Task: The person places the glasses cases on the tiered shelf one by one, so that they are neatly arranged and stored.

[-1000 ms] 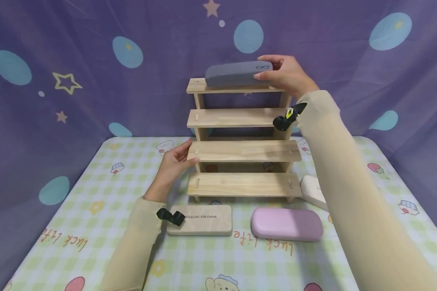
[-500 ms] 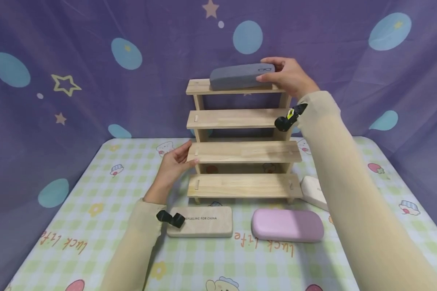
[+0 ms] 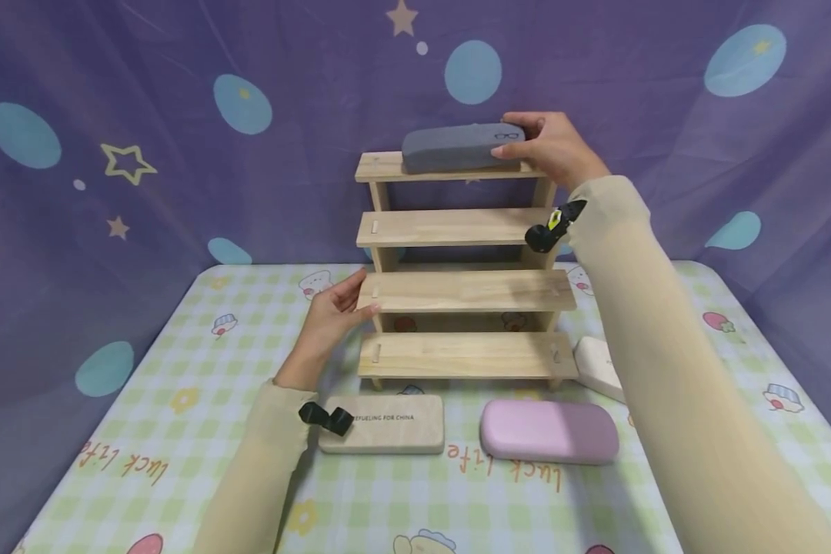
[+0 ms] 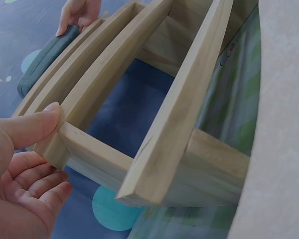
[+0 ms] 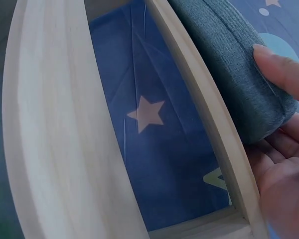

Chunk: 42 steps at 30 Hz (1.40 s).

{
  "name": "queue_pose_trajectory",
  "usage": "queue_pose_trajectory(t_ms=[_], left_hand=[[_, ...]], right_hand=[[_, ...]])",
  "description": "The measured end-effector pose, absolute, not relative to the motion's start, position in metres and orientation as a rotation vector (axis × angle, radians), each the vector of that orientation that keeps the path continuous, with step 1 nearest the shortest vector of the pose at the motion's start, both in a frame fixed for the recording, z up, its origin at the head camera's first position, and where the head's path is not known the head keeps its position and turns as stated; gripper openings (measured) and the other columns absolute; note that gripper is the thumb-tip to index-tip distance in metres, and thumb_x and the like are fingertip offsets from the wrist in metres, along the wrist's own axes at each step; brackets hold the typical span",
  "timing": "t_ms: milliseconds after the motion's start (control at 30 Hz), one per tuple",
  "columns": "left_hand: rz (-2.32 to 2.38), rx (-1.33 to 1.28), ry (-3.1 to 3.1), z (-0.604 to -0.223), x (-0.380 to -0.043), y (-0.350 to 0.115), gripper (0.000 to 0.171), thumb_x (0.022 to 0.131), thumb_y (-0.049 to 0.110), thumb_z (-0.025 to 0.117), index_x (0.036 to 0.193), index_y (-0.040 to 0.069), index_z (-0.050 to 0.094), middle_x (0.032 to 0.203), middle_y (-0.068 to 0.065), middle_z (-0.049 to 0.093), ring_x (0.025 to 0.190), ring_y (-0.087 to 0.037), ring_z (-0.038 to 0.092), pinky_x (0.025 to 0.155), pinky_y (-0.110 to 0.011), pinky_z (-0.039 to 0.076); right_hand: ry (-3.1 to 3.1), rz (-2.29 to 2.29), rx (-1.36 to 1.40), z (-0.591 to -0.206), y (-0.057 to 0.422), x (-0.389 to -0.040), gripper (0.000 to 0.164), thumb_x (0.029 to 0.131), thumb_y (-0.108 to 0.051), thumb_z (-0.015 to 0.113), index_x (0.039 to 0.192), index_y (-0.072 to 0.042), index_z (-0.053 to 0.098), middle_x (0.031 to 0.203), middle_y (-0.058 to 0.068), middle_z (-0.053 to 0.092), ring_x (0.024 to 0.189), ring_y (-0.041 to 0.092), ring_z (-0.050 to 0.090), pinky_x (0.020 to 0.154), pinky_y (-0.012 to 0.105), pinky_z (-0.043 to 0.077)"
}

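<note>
there is room to pass between the beige case [image 3: 398, 436] and the pink case [image 3: 549, 432]; behind, the wooden rack [image 3: 465, 356] blocks the way, a white case [image 3: 597, 368] beside its right end.

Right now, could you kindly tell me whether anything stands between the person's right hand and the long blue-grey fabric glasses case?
Nothing visible does: the right hand pinches the glasses case directly at its right end, thumb in front and fingers behind, at the top shelf of the four-tiered pale wooden rack.
</note>
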<state>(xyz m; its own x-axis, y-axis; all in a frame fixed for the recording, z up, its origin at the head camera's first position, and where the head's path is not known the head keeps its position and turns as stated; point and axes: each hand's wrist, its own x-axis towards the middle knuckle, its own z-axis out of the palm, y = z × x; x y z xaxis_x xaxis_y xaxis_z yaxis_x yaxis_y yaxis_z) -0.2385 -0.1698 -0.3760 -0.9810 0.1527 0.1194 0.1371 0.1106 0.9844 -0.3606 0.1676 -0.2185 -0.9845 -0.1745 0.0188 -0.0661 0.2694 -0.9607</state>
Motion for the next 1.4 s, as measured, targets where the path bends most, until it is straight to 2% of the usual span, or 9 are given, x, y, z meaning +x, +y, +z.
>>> queue_pose_trajectory(t_ms=[67, 133, 233, 267, 433, 667, 833, 1033, 1400], left_hand=[[2.076, 0.302, 2.325, -0.376, -0.238, -0.170, 0.065, 0.084, -0.007, 0.065, 0.141, -0.007, 0.035, 0.144, -0.021, 0.039, 0.132, -0.028, 0.040, 0.106, -0.029, 0.037], [2.079, 0.307, 2.323, -0.376, -0.238, -0.171, 0.065, 0.083, -0.008, 0.065, 0.141, -0.008, 0.034, 0.143, -0.021, 0.039, 0.132, -0.028, 0.040, 0.106, -0.030, 0.037], [2.069, 0.305, 2.333, -0.376, -0.238, -0.171, 0.065, 0.083, -0.007, 0.065, 0.141, -0.007, 0.035, 0.143, -0.021, 0.039, 0.132, -0.028, 0.040, 0.107, -0.031, 0.036], [2.064, 0.303, 2.336, -0.376, -0.238, -0.171, 0.065, 0.084, -0.007, 0.065, 0.141, -0.007, 0.035, 0.143, -0.020, 0.039, 0.132, -0.028, 0.040, 0.107, -0.031, 0.036], [2.057, 0.297, 2.343, -0.375, -0.238, -0.170, 0.064, 0.084, -0.007, 0.065, 0.141, -0.006, 0.035, 0.143, -0.021, 0.040, 0.132, -0.028, 0.041, 0.108, -0.033, 0.035], [2.071, 0.320, 2.332, -0.376, -0.241, -0.170, 0.065, 0.083, -0.007, 0.065, 0.141, -0.007, 0.035, 0.143, -0.021, 0.039, 0.132, -0.028, 0.040, 0.108, -0.033, 0.035], [2.060, 0.307, 2.342, -0.378, -0.242, -0.171, 0.065, 0.084, -0.007, 0.065, 0.141, -0.006, 0.035, 0.144, -0.019, 0.039, 0.133, -0.027, 0.039, 0.109, -0.033, 0.034], [2.058, 0.306, 2.357, -0.378, -0.242, -0.172, 0.064, 0.084, -0.007, 0.065, 0.141, -0.006, 0.036, 0.144, -0.019, 0.039, 0.132, -0.027, 0.039, 0.108, -0.033, 0.034], [2.061, 0.314, 2.356, -0.377, -0.240, -0.172, 0.064, 0.084, -0.007, 0.065, 0.140, -0.007, 0.035, 0.143, -0.020, 0.040, 0.132, -0.028, 0.040, 0.107, -0.032, 0.036]], right_hand=[[2.454, -1.806, -0.244, -0.219, 0.168, -0.361, 0.076, 0.078, -0.014, 0.078, 0.144, -0.016, 0.041, 0.124, 0.002, 0.055, 0.067, 0.008, 0.045, 0.054, 0.018, 0.040], [2.492, -1.767, -0.259, -0.220, 0.168, -0.362, 0.075, 0.079, -0.015, 0.077, 0.144, -0.015, 0.040, 0.138, 0.000, 0.049, 0.094, 0.007, 0.054, 0.075, 0.015, 0.047], [2.508, -1.755, -0.271, -0.221, 0.169, -0.362, 0.075, 0.080, -0.016, 0.076, 0.145, -0.015, 0.039, 0.149, -0.004, 0.037, 0.134, 0.006, 0.034, 0.107, 0.019, 0.034], [2.507, -1.759, -0.273, -0.222, 0.170, -0.363, 0.074, 0.081, -0.016, 0.076, 0.145, -0.015, 0.039, 0.150, -0.005, 0.037, 0.137, 0.007, 0.029, 0.111, 0.022, 0.030], [2.435, -1.933, -0.258, -0.223, 0.172, -0.361, 0.068, 0.082, -0.014, 0.074, 0.143, -0.017, 0.043, 0.147, -0.005, 0.041, 0.136, 0.008, 0.032, 0.111, 0.023, 0.030], [2.154, -2.273, -0.406, -0.219, 0.183, -0.347, 0.065, 0.083, -0.003, 0.071, 0.141, -0.008, 0.044, 0.147, 0.001, 0.041, 0.136, 0.011, 0.034, 0.111, 0.020, 0.028], [2.333, -2.081, -0.498, -0.221, 0.196, -0.329, 0.058, 0.088, -0.014, 0.067, 0.141, -0.010, 0.044, 0.147, 0.003, 0.042, 0.136, 0.013, 0.035, 0.111, 0.021, 0.030], [2.280, -2.139, -0.677, -0.239, 0.213, -0.302, 0.049, 0.089, -0.006, 0.064, 0.135, -0.001, 0.050, 0.137, 0.007, 0.053, 0.131, 0.017, 0.042, 0.109, 0.022, 0.033], [2.387, -1.865, -0.885, -0.293, 0.252, -0.243, 0.043, 0.095, -0.002, 0.053, 0.138, -0.002, 0.047, 0.134, -0.006, 0.054, 0.125, 0.004, 0.046, 0.098, 0.011, 0.040]])
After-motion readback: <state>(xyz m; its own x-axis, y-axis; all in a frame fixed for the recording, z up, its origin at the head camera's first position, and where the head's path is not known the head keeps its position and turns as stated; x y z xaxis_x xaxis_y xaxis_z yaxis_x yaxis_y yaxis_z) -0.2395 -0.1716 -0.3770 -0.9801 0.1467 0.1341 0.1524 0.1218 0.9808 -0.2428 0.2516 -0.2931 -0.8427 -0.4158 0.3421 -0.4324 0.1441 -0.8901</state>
